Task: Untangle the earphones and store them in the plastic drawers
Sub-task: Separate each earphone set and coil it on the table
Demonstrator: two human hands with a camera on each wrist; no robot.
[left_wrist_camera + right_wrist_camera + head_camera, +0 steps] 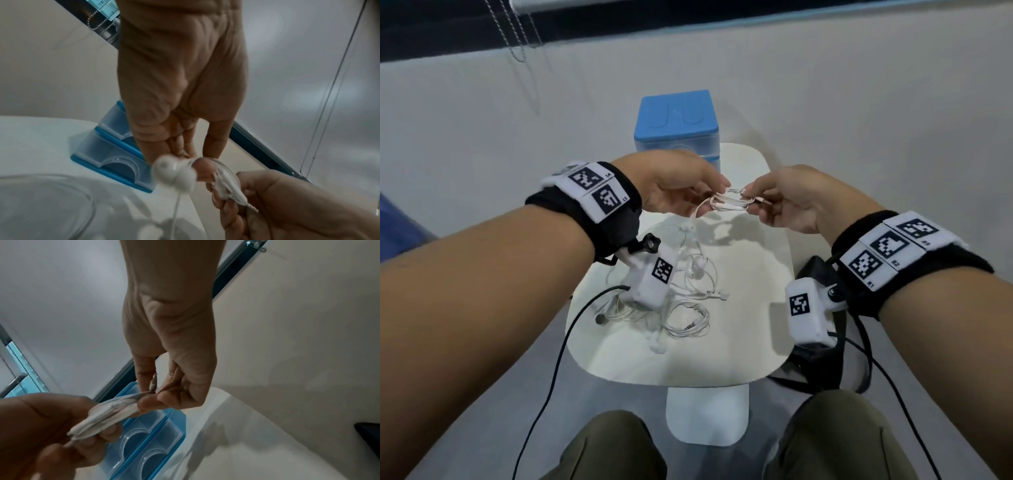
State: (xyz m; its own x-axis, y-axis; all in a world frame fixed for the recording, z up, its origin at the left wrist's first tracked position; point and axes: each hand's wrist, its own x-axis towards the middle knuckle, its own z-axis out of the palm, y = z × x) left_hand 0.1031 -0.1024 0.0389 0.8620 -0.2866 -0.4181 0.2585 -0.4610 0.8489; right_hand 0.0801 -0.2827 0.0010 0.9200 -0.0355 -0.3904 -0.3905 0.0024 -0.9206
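A folded bundle of white earphone cable is stretched between my two hands above the table. My left hand pinches its left end and my right hand pinches its right end. In the left wrist view a pair of earbuds dangles from the bundle, blurred. The right wrist view shows the metal jack plug sticking up by my right fingertips. More tangled white earphones lie on the white table. The blue and clear plastic drawers stand at the table's far end, both closed.
Black straps and a dark bag lie off the table's right edge. A black cable hangs off its left side. A bead chain hangs down the wall at the back left. My knees are below the table's near edge.
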